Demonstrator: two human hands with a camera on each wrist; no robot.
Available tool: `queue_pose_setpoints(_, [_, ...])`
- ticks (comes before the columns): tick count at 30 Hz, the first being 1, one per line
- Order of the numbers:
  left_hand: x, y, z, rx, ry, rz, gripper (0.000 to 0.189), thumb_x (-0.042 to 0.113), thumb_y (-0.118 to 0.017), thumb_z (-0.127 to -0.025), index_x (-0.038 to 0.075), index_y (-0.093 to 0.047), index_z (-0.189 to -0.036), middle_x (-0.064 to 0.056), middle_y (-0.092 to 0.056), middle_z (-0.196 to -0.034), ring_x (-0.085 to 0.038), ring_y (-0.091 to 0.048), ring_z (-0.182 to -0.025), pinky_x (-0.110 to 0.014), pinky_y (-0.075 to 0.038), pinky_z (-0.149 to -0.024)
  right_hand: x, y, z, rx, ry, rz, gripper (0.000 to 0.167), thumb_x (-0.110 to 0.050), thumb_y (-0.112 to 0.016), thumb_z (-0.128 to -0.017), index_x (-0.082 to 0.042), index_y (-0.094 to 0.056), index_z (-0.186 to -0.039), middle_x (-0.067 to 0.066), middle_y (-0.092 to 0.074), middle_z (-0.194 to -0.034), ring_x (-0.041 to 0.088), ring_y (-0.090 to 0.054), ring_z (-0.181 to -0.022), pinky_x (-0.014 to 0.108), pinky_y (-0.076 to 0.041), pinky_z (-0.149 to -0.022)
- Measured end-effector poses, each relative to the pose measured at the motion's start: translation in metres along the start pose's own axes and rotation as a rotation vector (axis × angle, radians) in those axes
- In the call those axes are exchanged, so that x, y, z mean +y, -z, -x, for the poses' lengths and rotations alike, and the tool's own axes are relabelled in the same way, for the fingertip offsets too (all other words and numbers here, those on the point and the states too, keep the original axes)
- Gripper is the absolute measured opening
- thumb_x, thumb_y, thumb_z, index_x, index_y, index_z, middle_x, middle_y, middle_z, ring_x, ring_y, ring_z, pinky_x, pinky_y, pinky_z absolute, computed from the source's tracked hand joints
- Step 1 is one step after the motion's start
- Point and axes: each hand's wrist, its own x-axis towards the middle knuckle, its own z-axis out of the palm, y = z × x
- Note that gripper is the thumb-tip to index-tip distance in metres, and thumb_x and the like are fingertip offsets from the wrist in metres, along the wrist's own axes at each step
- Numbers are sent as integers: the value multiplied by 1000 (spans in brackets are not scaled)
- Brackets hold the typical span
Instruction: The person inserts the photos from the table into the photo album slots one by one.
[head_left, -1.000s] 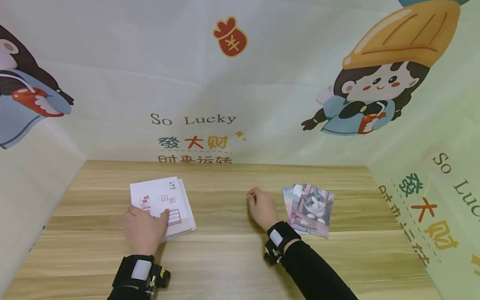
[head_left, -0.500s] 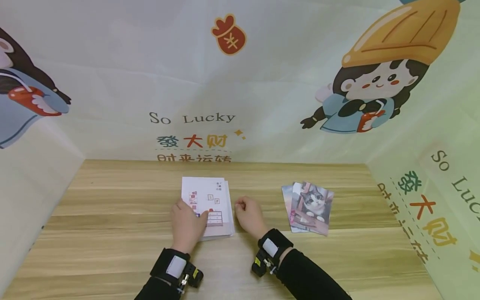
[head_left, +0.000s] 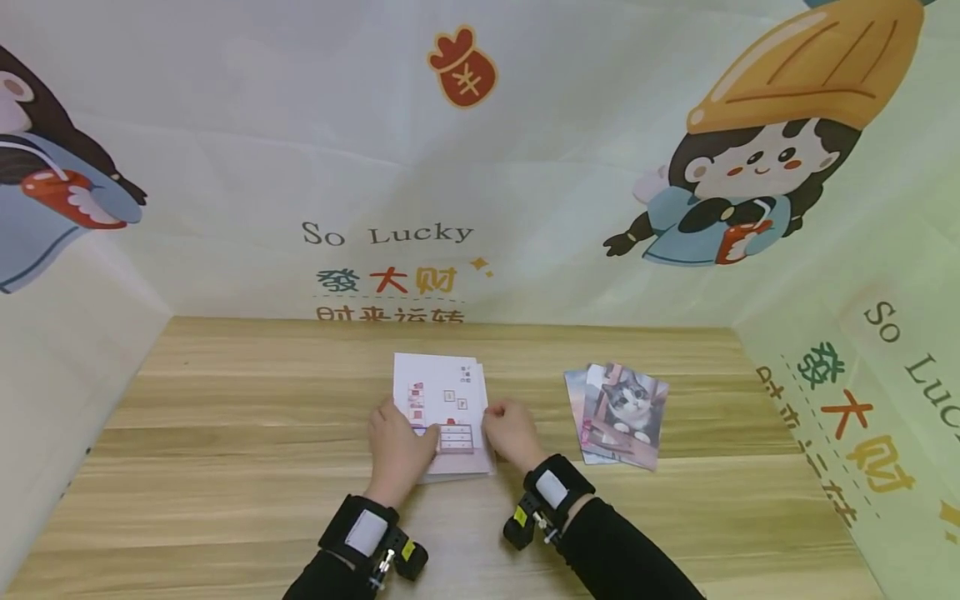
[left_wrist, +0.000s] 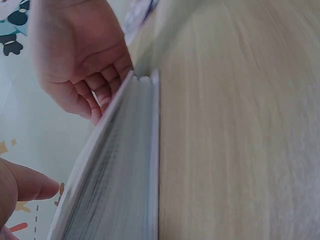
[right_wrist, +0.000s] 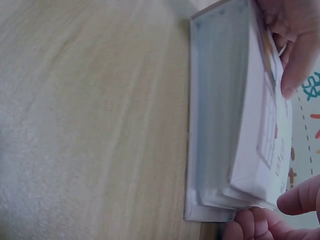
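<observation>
A photo album (head_left: pixel 435 371) with a white cover and small printed drawings lies on the table. My left hand (head_left: pixel 397 454) grips its left side, thumb over the cover. At the opposite edge my right hand (head_left: pixel 516 433) pinches the cover, fingertips against the page edges and thumb above. The album's clear, sleeve-like pages (left_wrist: pixel 127 150) show side-on in the left wrist view, fanned slightly between the covers. In the right wrist view the cover (right_wrist: pixel 250 115) stands a little apart from the lower board. The left fingertips are partly hidden behind the album.
To the right lies a small fanned pile of photo cards, a cat picture (head_left: pixel 626 412) on top. The wooden table (head_left: pixel 225 500) ends at white printed sheets (head_left: pixel 525 250) at the back and both sides.
My left hand has slid the album from the left to the middle and squared it. My right hand has moved slightly and now touches the album's right edge. The cards stayed put.
</observation>
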Motion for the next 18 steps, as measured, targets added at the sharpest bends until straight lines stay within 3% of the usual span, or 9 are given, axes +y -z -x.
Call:
queue_pose_setpoints(7, [2,0,1,-37,-3,57,70,8,-68,-75,-18,-35,-130,-32,-45,-115,-42,-42,-108,-50,-36,-91,-1,6,2,-1,-26,-42,23,-12,-50,-85,5,-65,-93,10,-60,-80,17,-53,-70,21,-40,-52])
queue_pose_setpoints(13, [3,0,2,-51,-79,97,66,7,-70,-71,-15,-42,-126,-29,-50,-109,-38,-48,-100,-50,-41,-86,-1,11,0,-13,-95,-62,26,-13,-47,-85,5,-62,-96,6,-53,-78,15,-48,-66,21,-37,-49])
queue_pose_setpoints(16, [4,2,4,-113,-101,108,74,10,-73,-68,-14,-38,-129,-31,-49,-114,-39,-49,-102,-53,-43,-89,-2,15,-1,-9,-136,-93,28,-16,-46,-86,5,-61,-100,7,-52,-81,16,-48,-67,22,-37,-50])
queue_pose_setpoints(18, [4,4,5,-187,-94,104,86,14,-76,-68,-15,-30,-136,-36,-43,-125,-44,-48,-113,-56,-41,-98,-3,18,-2,-3,-163,-122,29,-18,-46,-87,4,-59,-100,8,-51,-83,17,-48,-69,22,-38,-51])
